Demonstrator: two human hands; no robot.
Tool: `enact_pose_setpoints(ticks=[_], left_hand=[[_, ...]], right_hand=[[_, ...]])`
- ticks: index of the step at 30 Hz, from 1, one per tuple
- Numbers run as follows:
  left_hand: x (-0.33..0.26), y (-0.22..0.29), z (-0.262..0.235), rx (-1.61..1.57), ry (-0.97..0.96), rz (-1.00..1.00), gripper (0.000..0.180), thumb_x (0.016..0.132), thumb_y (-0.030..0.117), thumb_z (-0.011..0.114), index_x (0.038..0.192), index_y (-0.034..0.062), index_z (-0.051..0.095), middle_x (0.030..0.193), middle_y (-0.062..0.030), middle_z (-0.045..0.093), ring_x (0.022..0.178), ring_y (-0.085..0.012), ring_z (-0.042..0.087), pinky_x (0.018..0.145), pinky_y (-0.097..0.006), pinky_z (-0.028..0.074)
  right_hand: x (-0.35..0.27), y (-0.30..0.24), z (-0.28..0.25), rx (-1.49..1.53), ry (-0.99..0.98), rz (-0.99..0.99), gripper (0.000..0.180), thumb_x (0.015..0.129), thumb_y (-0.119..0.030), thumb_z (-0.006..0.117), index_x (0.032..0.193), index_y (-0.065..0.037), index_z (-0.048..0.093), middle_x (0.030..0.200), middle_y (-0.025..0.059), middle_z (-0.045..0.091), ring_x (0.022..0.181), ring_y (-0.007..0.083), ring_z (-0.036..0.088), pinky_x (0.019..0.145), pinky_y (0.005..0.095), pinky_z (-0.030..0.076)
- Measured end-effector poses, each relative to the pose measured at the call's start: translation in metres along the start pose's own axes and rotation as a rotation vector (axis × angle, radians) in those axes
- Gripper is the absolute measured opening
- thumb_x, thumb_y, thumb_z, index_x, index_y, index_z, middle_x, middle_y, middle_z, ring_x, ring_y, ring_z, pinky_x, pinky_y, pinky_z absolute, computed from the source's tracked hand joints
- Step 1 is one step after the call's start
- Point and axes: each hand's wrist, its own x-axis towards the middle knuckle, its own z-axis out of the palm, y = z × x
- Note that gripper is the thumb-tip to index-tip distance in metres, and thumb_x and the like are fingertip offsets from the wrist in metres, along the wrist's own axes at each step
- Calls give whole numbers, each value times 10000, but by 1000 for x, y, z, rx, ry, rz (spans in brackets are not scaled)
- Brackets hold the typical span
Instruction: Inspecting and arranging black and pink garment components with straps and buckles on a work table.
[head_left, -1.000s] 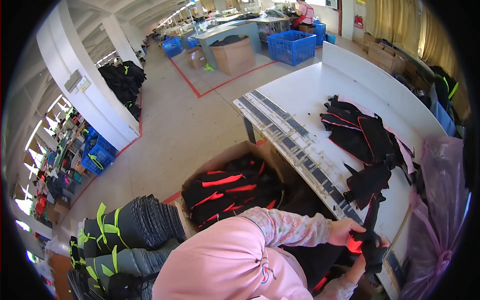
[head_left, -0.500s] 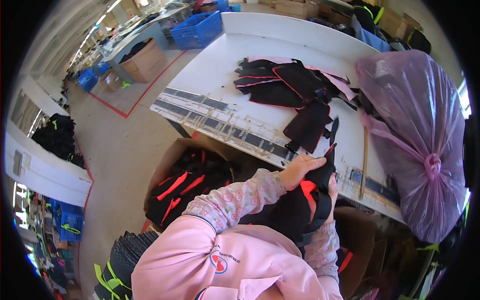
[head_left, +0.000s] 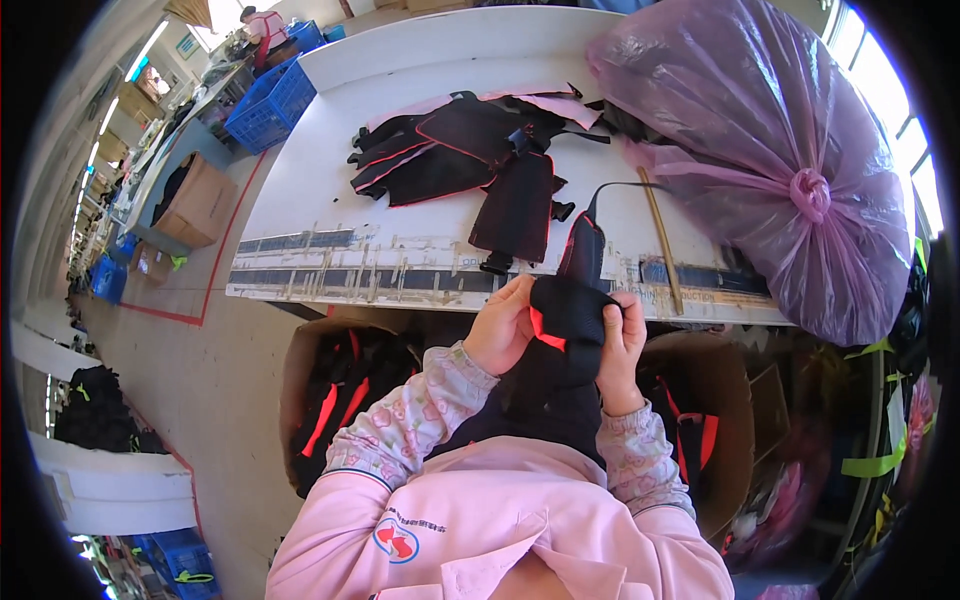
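Between my hands, at the near edge of the white table (head_left: pixel 330 200), is a black fabric piece (head_left: pixel 572 318) with a red-orange underside showing. My left hand (head_left: pixel 503 328) pinches its left edge between thumb and fingers. On the opposite side, my right hand (head_left: pixel 622 345) grips the right edge, thumb on top. A narrow black section with red edging (head_left: pixel 584 248) runs from the piece onto the table, ending in a thin strap. Beyond it lies a pile of black fabric pieces (head_left: pixel 440 165) with red edging and black buckles.
A tied purple plastic bag (head_left: pixel 740 120) fills the table's right side, near a thin wooden stick (head_left: pixel 662 245). Below the table stand two cardboard boxes, left (head_left: pixel 298 375) and right (head_left: pixel 738 430), with black and red pieces. A blue crate (head_left: pixel 270 105) and another person (head_left: pixel 264 35) are far left.
The view has turned, so the table sits straighter ahead. The fabric piece, earlier bunched and tilted, is now held flatter between my hands, and my right hand shows more fully.
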Motion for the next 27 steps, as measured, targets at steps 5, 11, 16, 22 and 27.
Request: enact_pose_setpoints(ticks=[5,11,16,22,27], left_hand=[[-1,-4,-10,-37,-150,-43,264,990,204,392,1097,20,548,1075,-71,624,978,-168,600,893,-314,455],[-3,-13,-2,76,-91,59,281,994,197,375,1106,5,546,1084,-87,621,992,-173,597,899,-318,452],[6,-11,-15,-15,-101,36,278,992,187,376,1110,-2,542,1081,-92,621,1003,-175,595,891,-306,456],[10,-20,-21,190,-120,67,318,997,165,357,1213,-23,496,1188,-77,580,1109,-168,538,967,-323,411],[15,-31,-51,468,-7,141,297,988,178,401,1178,-19,517,1117,-63,593,1028,-138,554,907,-278,425]], right_hand=[[8,-3,-7,94,45,93,81,941,-123,526,921,-48,548,800,-46,485,741,61,446,717,201,379],[10,-32,2,644,45,502,185,956,-214,492,978,-51,579,911,31,642,815,110,606,735,254,488],[10,-27,0,550,21,442,171,957,-206,493,955,-52,569,830,13,607,769,120,590,694,271,490],[25,-3,-18,-641,13,-391,151,950,-138,493,848,-37,539,750,-28,554,672,100,523,593,252,406],[19,-21,-11,611,-55,382,165,947,-182,511,914,-34,575,818,3,599,718,105,564,655,239,453]])
